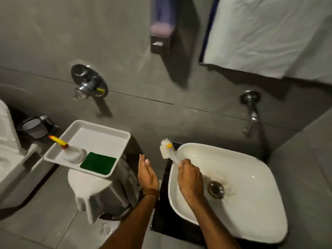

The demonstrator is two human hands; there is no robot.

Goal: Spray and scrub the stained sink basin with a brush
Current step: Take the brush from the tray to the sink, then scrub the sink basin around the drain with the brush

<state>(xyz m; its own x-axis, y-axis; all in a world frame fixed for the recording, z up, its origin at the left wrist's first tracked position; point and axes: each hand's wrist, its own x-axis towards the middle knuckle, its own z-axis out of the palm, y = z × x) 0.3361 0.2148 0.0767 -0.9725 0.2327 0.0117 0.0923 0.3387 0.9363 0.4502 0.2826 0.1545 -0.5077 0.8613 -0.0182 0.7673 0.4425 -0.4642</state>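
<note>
Sink basin (251,178): white, squarish vessel bowl on a dark table (161,212), low right in the room under a wall tap (251,119). Brownish staining rings the metal drain (215,189) and fans toward the back-left wall of the bowl. Rim and outer slopes look clean and glossy. Cannot tell whether the surface is wet with spray.

Right hand (190,178) over the bowl's left half, fingers (181,164) closed round the handle of a white brush (166,149). Bristle head, with a yellow collar, is tipped up and out over the left rim, clear of the porcelain. Left hand (146,172) hangs between sink and stool, fingers loose and spread, holding nothing.

Left of the sink, a white tray (100,126) on an upturned stool (93,194) carries a spray bottle (71,151) with a yellow nozzle, lying tilted, and a green scouring pad (98,163) beside it.

Judged step: bringing the brush down to scrub. To do it well, turn the bristles face down and start at the drain ring, where the stain is densest. Work short circles outward along the streaks, with steady pressure so the bristles splay slightly rather than skate. If the stain looks dry, the free left hand is near enough to fetch the bottle. Brace the wrist on the rim to keep splashes in the bowl.
</note>
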